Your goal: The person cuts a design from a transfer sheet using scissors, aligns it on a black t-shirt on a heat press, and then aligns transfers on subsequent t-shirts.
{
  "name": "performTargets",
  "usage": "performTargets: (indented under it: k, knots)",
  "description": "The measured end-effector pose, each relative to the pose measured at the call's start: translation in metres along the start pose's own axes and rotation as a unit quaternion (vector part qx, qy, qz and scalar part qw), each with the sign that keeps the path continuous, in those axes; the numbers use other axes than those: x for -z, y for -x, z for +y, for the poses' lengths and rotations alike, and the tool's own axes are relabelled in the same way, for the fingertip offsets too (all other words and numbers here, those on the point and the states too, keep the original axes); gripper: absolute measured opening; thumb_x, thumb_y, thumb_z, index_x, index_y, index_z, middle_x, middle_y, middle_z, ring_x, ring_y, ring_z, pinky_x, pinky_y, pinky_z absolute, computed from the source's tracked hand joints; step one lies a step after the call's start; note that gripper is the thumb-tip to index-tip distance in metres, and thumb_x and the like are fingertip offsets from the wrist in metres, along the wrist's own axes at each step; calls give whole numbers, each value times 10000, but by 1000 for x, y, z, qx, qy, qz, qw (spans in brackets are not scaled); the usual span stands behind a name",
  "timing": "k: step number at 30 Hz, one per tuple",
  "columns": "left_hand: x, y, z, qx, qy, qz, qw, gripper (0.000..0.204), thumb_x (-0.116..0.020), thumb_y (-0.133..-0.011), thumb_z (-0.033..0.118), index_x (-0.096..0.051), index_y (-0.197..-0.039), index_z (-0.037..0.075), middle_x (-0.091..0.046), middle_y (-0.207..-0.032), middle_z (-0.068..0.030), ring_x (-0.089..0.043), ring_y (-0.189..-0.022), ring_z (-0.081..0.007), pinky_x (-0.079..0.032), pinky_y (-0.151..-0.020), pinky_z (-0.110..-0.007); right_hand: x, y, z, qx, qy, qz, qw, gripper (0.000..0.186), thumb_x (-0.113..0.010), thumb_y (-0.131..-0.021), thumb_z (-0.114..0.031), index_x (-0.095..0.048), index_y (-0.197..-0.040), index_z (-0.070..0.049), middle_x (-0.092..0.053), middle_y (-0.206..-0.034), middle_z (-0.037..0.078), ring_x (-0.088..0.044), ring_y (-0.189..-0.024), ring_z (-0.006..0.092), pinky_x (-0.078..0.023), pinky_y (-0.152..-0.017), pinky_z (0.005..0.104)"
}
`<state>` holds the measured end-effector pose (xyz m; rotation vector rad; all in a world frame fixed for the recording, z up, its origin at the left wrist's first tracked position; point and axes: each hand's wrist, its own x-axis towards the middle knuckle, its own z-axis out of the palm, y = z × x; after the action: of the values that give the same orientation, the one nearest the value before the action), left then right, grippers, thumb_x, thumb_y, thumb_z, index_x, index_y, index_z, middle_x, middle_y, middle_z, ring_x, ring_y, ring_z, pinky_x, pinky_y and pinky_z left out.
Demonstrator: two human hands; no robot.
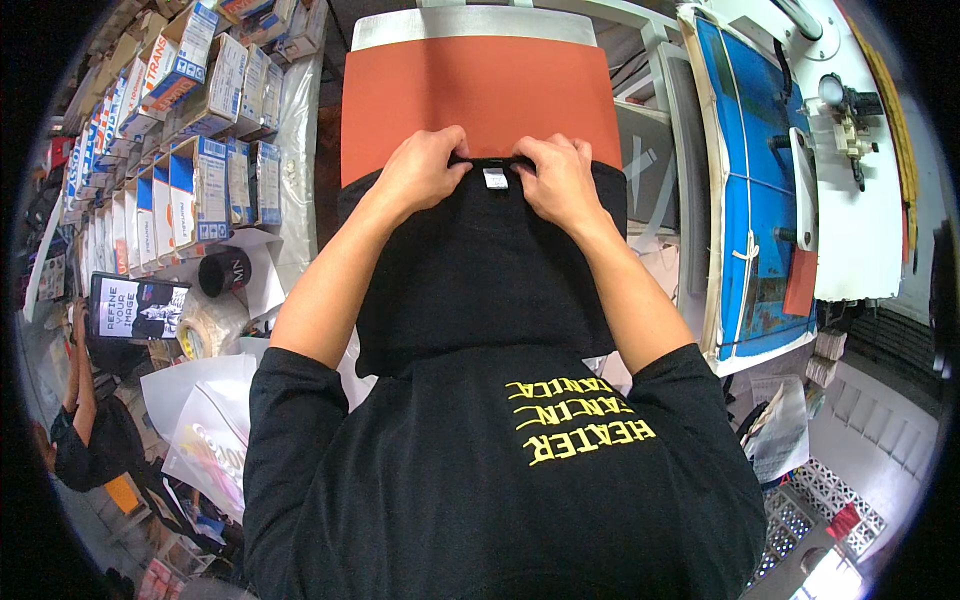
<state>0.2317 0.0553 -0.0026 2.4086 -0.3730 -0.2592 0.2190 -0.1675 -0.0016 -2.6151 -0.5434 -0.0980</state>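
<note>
A black T-shirt (475, 270) lies spread over the near part of an orange-red pad (475, 100), its neckline pointing away from me. My left hand (424, 168) pinches the collar left of the small white neck label (495, 178). On the label's other side, my right hand (560, 180) pinches the collar too, thumb and fingers closed on the cloth. Both forearms reach forward over the shirt's sides. The shirt's lower end is hidden by my own black top.
On the right stands a machine with a blue, rope-tied plate (750, 190) and a metal valve (850, 120). Cardboard boxes (180, 190) fill the left side, with a tablet (137, 308) and a black cup (224, 271) nearby. Another person (90, 430) works at the far left.
</note>
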Motion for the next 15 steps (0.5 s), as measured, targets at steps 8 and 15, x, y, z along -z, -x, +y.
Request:
performTargets:
  k: [8, 15]
  knots:
    - [-7, 10, 18, -52, -126, 166, 977, 200, -758, -798, 138, -645, -934, 45, -695, -972, -136, -654, -1004, -341, -470, -906, -429, -1, 1, -13, 7, 137, 83, 987, 186, -716, -807, -158, -677, -977, -95, -673, -1096, 102, -576, -1043, 304, -378, -902, 530]
    - [-26, 49, 7, -86, -144, 79, 983, 635, -840, -717, 258, -590, -1278, 95, -571, -1321, -67, -488, -1289, -265, -321, -1078, -558, -12, 52, -5, 9, 40, 21, 999, 273, -754, -810, -292, -687, -870, -35, -571, -1311, 158, -445, -1349, 340, -275, -1124, 631]
